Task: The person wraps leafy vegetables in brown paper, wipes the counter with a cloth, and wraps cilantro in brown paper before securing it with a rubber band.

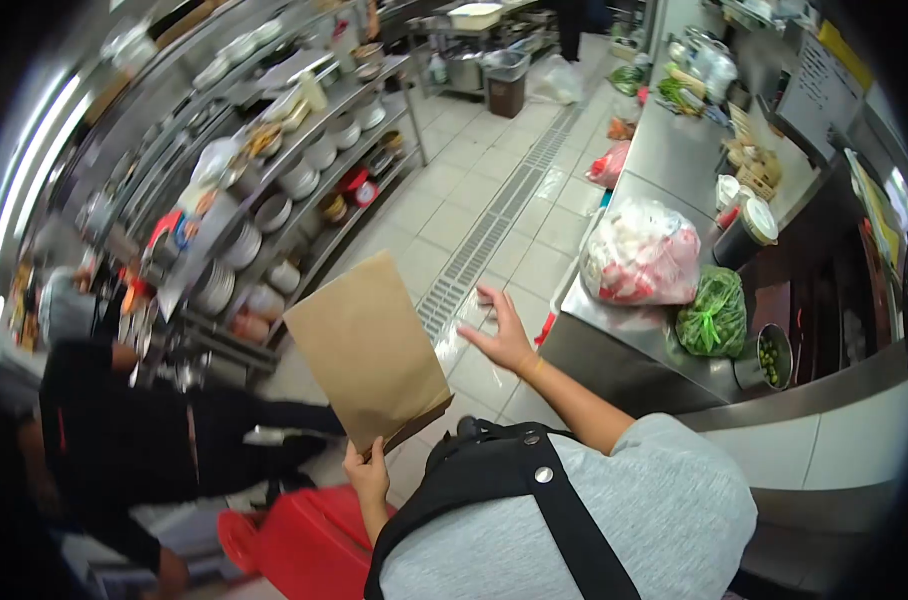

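My left hand (367, 470) grips the lower edge of a brown paper bag (369, 345), thumb on the near face. The bag is held up at a tilt in front of me, with a darker fold along its bottom edge. To the right of the bag, my right hand (501, 335) is raised with its fingers apart and nothing in it. A gap separates that hand from the bag. Below my left hand is a red plastic bin or tub (309, 550).
A steel counter (664, 185) on my right bears a bag of red and white packages (642, 250), a bag of greens (714, 310) and a metal pot (769, 357). Shelves with bowls (299, 178) line the left. A person in dark clothes (124, 430) stands close at left.
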{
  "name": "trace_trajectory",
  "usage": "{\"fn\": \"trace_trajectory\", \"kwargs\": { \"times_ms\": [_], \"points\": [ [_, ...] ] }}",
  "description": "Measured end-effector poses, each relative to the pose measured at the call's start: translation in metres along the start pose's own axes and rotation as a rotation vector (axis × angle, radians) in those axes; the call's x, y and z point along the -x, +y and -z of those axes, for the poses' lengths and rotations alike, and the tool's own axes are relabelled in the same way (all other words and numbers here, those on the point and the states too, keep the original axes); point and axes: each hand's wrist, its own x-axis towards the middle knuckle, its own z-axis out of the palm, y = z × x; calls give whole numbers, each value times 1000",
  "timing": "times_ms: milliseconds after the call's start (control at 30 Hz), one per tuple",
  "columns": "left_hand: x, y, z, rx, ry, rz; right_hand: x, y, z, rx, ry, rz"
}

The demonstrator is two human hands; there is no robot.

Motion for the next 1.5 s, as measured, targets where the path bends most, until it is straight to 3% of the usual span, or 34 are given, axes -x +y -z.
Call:
{"fn": "trace_trajectory", "kwargs": {
  "times_ms": [67, 167, 200, 300, 367, 433, 500, 567, 667, 733, 867, 1000, 1100, 1167, 1200, 1233, 1267, 1333, 1367, 1500],
  "points": [
    [-71, 15, -23, -22, -88, -45, -7, 36, -7, -114, 1, -256],
    [-170, 36, -74, -188, -453, -267, -39, 97, -7, -370, -39, -636],
    [-198, 38, -98, -177, -473, -284, -58, 85, 8, -457, -114, -796],
    [-277, 36, -170, -231, -796, -243, -104, 113, 28, -767, -159, -752],
    [-322, 33, -223, -218, -826, -253, -143, 136, 47, -824, -68, -818],
    [-356, 25, -269, -220, -859, -249, -173, 174, 59, -856, 32, -745],
    [-396, 9, -330, -85, -749, -157, -225, 201, 92, -868, 122, -643],
    [-435, -7, -380, -112, -782, -144, -265, 218, 118, -336, 169, -527],
    [-495, -11, -425, -239, -838, -189, -334, 232, 173, -283, 250, -465],
    [-539, -25, -448, -205, -839, -113, -378, 243, 218, -192, 365, -506],
    [-636, -52, -496, -366, -763, -254, -446, 299, 306, -189, 946, -376],
    [-722, -63, -578, -374, -767, -145, -485, 340, 386, -436, 1396, -70],
    [-784, -58, -668, -294, -892, -262, -483, 380, 428, -499, 1629, -77],
    [-806, -35, -734, -247, -972, -284, -468, 434, 461, -414, 2065, -295],
    [-812, -13, -771, -256, -1048, -344, -459, 455, 475, -297, 2105, -462],
    [-817, 5, -809, -261, -1120, -405, -448, 475, 486, -182, 2133, -629],
    [-819, 18, -849, -249, -1140, -408, -437, 495, 500, -167, 2154, -621],
    [-819, 38, -919, -248, -1280, -567, -415, 528, 513, 110, 2041, -1011],
    [-814, 48, -951, -245, -1297, -570, -416, 529, 514, 114, 2058, -1016],
    [-782, 65, -1068, -215, -1452, -629, -502, 455, 513, 657, 2027, -1574]
  ]
}}
